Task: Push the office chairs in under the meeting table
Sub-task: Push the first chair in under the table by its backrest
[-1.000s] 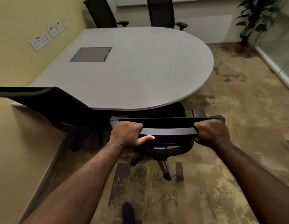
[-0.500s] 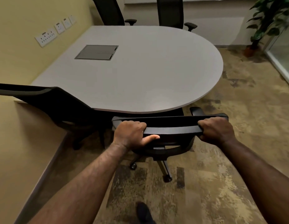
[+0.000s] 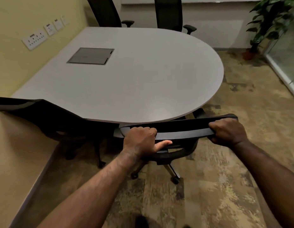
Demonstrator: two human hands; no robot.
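Observation:
A black office chair (image 3: pixel 180 129) stands at the near edge of the grey meeting table (image 3: pixel 143 76), its seat hidden under the tabletop. My left hand (image 3: pixel 140 139) grips the left end of its backrest top, thumb under the rail. At the right end of the same rail my right hand (image 3: pixel 227 130) is closed around it. A second black chair (image 3: pixel 49 116) sits to the left, tucked against the table near the wall. Two more black chairs (image 3: pixel 169 12) stand at the far side.
A yellow wall with sockets (image 3: pixel 35 38) runs along the left. A grey cable hatch (image 3: pixel 91 55) is set into the tabletop. A potted plant (image 3: pixel 266 22) stands at the far right beside a glass partition (image 3: pixel 287 51). Mottled carpet (image 3: pixel 225 178) covers the floor.
The chair has rolled forward toward the table with both hands on its backrest, and the backrest top now sits closer to the table edge. I have stepped nearer.

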